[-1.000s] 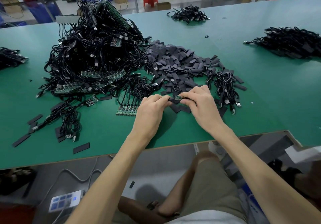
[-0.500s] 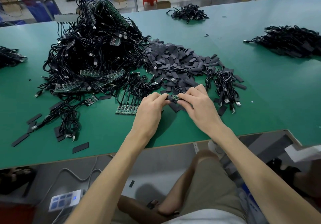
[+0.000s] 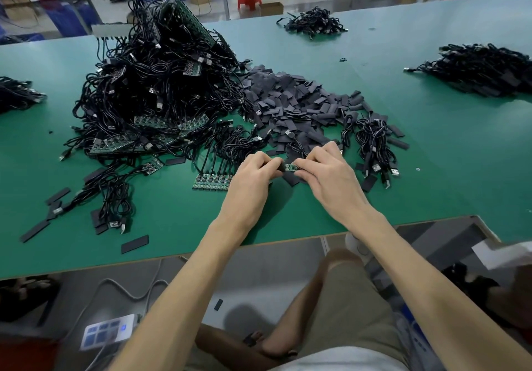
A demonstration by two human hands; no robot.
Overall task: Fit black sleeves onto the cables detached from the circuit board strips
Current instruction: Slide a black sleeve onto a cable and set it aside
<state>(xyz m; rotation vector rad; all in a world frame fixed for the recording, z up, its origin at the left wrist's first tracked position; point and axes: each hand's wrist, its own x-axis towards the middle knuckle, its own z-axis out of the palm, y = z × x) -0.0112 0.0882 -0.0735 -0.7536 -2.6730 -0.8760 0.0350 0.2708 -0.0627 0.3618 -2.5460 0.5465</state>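
Both of my hands meet over the table [image 3: 431, 175]. My left hand [image 3: 253, 182] pinches a black sleeve [image 3: 280, 167]. My right hand [image 3: 328, 175] pinches a small board [image 3: 290, 167].

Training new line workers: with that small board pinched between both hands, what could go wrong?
The right hand pinches the small green board and the left hand the black sleeve by fingertips only; either may slip, or the sleeve may snag. The left hand lies close beside the circuit board strip and could knock it.

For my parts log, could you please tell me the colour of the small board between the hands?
The board is green, clearest in the head view.
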